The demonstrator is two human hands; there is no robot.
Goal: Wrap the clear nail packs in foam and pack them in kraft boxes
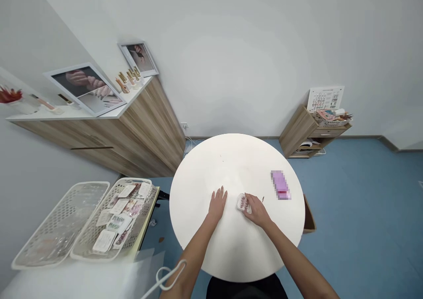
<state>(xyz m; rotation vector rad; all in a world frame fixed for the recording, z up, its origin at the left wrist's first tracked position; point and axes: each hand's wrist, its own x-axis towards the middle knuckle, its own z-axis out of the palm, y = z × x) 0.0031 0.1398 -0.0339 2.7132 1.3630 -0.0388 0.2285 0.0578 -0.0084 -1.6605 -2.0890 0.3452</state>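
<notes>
On the white round table (231, 158), my left hand (217, 204) lies flat with its fingers stretched out, holding nothing. My right hand (257, 211) grips the right side of a small clear case of press-on nails (243, 202), with fingers and thumb at its edges. Pinkish nails show in rows inside the case; my fingers hide part of it. Just right of that hand lies a tiny dark reddish piece (263, 199), too small to name. Farther right on the tabletop is a purple oblong thing (280, 184), blurred into blocks.
At left stand a white basket full of nail packs (115, 211) and another white basket with clear packaging (62, 224). A wooden cabinet (148, 123) bears framed pictures. A small wooden shelf (302, 131) is by the wall; a brown box (309, 215) sits beside the table.
</notes>
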